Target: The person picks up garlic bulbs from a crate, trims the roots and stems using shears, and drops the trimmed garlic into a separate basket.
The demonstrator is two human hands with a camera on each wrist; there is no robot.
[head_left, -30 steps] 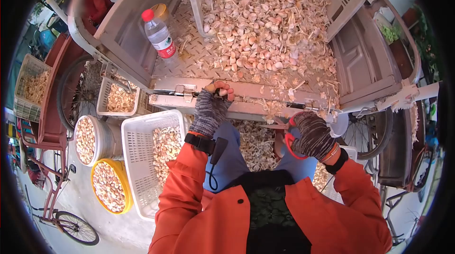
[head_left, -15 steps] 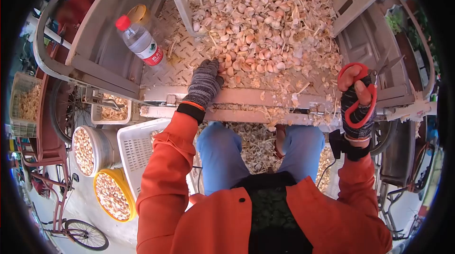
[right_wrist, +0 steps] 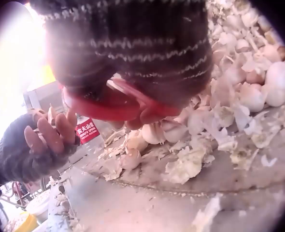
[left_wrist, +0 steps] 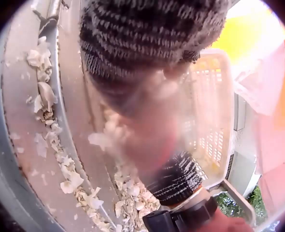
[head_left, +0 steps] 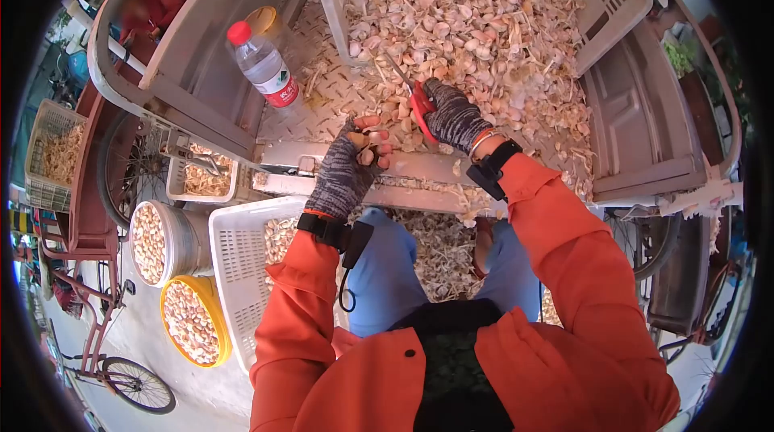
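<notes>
My left hand [head_left: 348,166], in a grey knitted fingerless glove, is turned palm up at the front edge of the cart bed. Its bare fingers curl round a few pieces of garlic [head_left: 368,155]; one pale piece shows at the fingertips in the right wrist view. Just to its right, my gloved right hand [head_left: 453,114] grips scissors [head_left: 420,110] by their red handles. The blades point up and left over the near edge of the garlic heap [head_left: 459,29]. In the left wrist view the fingers are blurred.
A water bottle [head_left: 264,69] with a red cap stands on the bed at left. Below the edge are a white basket [head_left: 234,243], a white bucket [head_left: 187,243] and a yellow bucket [head_left: 219,323], all holding garlic. Peelings [left_wrist: 72,179] line the bed's edge.
My left hand reached to the heap's near edge, then drew back and turned palm up with garlic. My right hand swung from the far right to beside it, still holding the scissors.
</notes>
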